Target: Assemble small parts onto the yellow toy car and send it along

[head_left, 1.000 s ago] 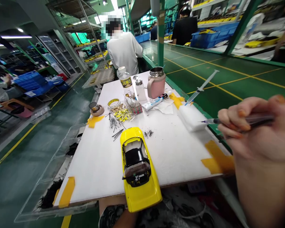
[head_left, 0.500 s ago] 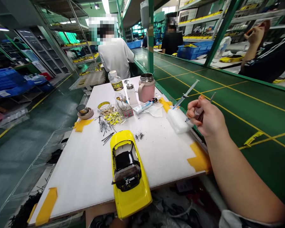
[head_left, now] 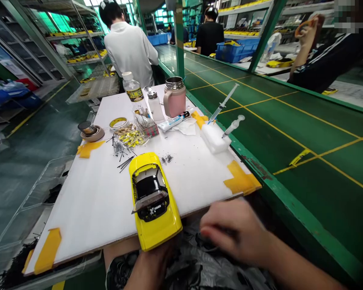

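A yellow model car [head_left: 161, 231] with a black interior and a dark windshield piece lies over the front edge of the white board. My left hand [head_left: 157, 259] is under its near end, gripping it from below, with the fingers hidden. My right hand [head_left: 232, 227] is to the right of the car, below the board's edge, blurred, its fingers curled closed. What it holds, if anything, does not show. Beyond it, one syringe [head_left: 222, 105] and a shorter syringe [head_left: 233, 127] stand tilted in a white foam block [head_left: 216, 139].
On the white board [head_left: 90, 201] are black granules [head_left: 167, 158], thin black sticks [head_left: 125, 164], a bag of small yellow parts [head_left: 132, 137], a glue tube [head_left: 173, 122], a pink mug [head_left: 177, 102] and bottles. A green conveyor [head_left: 260, 121] runs along the right. Several people sit nearby.
My right hand has let go of the shorter syringe, leaving it in the foam block, and moved down and left toward the car. The view has shifted slightly.
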